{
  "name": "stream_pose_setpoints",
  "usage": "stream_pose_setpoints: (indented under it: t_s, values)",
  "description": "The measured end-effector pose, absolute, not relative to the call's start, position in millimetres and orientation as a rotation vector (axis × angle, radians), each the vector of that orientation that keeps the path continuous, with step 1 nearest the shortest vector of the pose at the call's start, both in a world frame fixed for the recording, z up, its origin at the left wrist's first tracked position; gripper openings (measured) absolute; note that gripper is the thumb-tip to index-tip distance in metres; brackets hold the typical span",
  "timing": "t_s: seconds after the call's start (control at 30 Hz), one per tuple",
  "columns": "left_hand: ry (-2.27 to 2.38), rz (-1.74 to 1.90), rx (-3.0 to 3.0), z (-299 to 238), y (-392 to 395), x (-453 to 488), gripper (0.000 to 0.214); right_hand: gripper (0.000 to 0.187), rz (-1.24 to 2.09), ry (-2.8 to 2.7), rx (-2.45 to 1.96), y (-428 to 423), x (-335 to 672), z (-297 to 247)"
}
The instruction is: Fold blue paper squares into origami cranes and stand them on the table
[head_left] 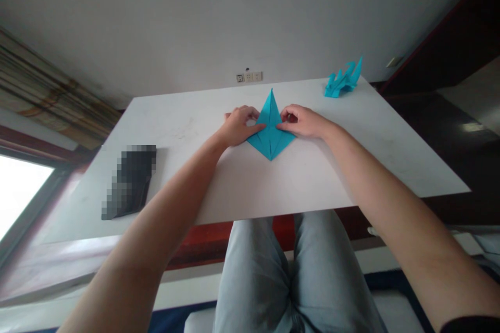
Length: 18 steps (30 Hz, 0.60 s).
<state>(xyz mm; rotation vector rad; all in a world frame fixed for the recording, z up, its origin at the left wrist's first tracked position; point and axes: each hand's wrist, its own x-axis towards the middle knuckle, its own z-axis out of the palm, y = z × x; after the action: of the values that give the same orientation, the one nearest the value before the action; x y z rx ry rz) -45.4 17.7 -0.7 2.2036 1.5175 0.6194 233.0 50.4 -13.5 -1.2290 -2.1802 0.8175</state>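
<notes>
A blue sheet of folded origami paper (271,138) lies on the white table in front of me, kite-shaped, with a long point aimed at the wall and crease lines across it. My left hand (241,125) grips its left side, thumb on top and fingers curled at the edge. On the opposite side my right hand (302,120) holds the paper the same way, its thumb pressing near the middle. The fingertips beneath the paper's edges are partly hidden.
A finished-looking blue origami figure (344,82) with pointed parts stands at the table's far right corner. A dark, pixelated flat object (130,182) lies at the left. The white table (312,187) reaches close to the wall, where sockets (249,77) sit.
</notes>
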Motion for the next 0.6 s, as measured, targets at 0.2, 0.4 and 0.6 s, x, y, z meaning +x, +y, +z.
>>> stream_pose_setpoints:
  t_s: [0.2, 0.4, 0.6]
  values:
    - [1.487, 0.64, 2.159, 2.4, 16.6, -45.7, 0.032, 0.023, 0.826, -2.196, -1.196, 48.2, 233.2, -11.0]
    - [1.329, 0.661, 2.089, 7.4, 14.8, -55.0, 0.037, 0.014, 0.915, -2.233, -1.105, 46.8, 238.5, -1.5]
    - [1.325, 0.617, 2.213, 12.8, 8.1, -53.6, 0.026, 0.014, 0.788, -2.328, -1.198, 46.7, 240.9, -3.0]
